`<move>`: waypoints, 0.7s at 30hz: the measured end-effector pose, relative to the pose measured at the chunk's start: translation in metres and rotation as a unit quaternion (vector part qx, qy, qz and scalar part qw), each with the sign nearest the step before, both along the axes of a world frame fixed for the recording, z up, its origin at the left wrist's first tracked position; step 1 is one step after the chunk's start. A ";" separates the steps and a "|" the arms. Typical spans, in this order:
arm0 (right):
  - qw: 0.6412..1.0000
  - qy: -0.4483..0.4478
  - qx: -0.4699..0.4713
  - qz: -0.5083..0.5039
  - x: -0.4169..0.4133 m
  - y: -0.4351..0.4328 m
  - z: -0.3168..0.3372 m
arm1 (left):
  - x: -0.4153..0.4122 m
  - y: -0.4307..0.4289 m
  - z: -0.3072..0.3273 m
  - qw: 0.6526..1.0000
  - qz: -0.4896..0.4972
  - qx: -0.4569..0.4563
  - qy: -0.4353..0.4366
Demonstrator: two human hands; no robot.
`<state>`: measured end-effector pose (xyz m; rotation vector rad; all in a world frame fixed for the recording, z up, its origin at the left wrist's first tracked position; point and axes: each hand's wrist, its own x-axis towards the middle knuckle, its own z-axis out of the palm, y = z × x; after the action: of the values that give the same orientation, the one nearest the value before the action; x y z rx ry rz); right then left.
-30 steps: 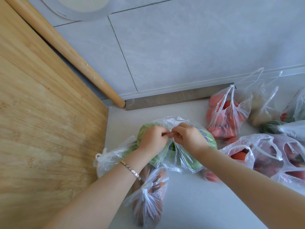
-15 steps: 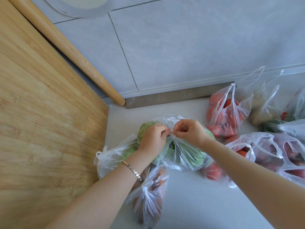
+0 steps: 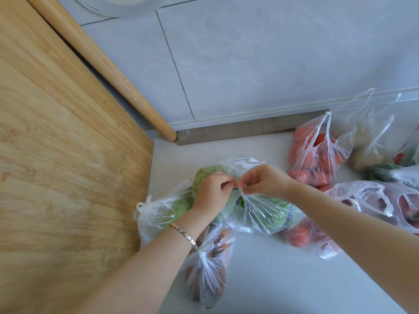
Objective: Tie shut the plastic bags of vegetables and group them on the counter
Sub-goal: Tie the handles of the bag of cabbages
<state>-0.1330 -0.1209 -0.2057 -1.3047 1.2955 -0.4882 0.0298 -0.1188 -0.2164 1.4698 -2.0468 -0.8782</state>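
Bare forearms (image 3: 145, 268), one bracelet
A slim metal bracelet (image 3: 183, 233) of small faceted links (silvery, faintly rosy) circles the wrist behind the left hand (image 3: 212, 193).

No legible txt anywhere.

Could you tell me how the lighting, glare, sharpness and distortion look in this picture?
Head view: soft, even light, faint shadow beneath the carrot bag; head view: white glints on the green-vegetable bag; head view: left hand and right hand sharp, right forearm enlarged by the wide lens.
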 end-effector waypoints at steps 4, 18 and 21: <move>0.958 0.131 -0.248 -0.062 0.009 0.015 -0.018 | -0.003 -0.006 0.001 1.000 0.007 0.021 -0.008; 0.742 0.387 -0.543 0.065 0.003 0.030 -0.050 | -0.010 -0.004 0.005 0.994 0.009 0.026 -0.104; 0.740 0.391 -0.542 0.078 0.001 0.034 -0.048 | -0.011 -0.006 0.006 0.990 0.039 0.015 -0.138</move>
<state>-0.1319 -0.0865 -0.2536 -2.8124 1.5844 -0.6332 0.0186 -0.1249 -0.2107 1.7586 -2.1594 -0.7091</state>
